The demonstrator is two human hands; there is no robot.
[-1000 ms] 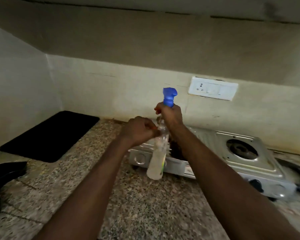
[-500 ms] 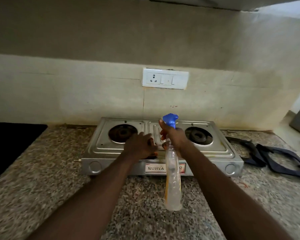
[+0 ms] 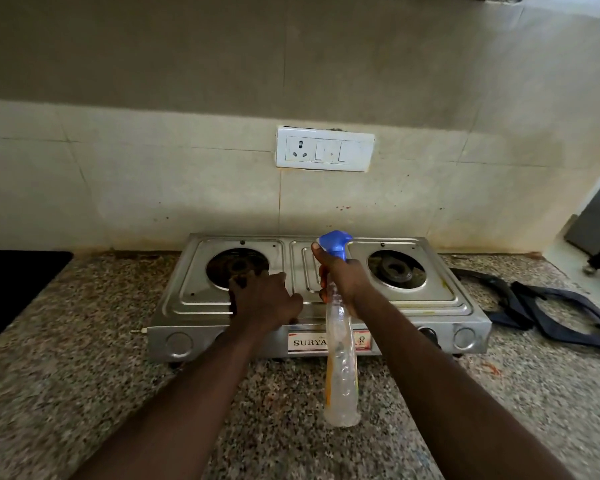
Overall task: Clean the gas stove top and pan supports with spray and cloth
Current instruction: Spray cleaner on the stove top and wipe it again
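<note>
A: Steel two-burner gas stove (image 3: 201, 296): where is it, and in what state?
B: Centre of my view, on the speckled granite counter (image 3: 66, 358), back to the beige tiled wall (image 3: 153, 185). Black pan supports (image 3: 520, 317) are off, lying on the counter to its right. I reckon that's to leave the top bare for spraying.
A: Hands?
B: Right hand (image 3: 343, 282) is clamped round the neck of the clear plastic spray bottle with blue trigger head (image 3: 340, 368). Nozzle is over mid-stove, body hanging toward me. Left hand (image 3: 264, 299) is curled over the top by the left burner (image 3: 238, 268). Can't tell if it holds a cloth.
A: Room?
B: Dim. White switch plate (image 3: 324, 148) above the stove, black mat (image 3: 14, 282) far left.
</note>
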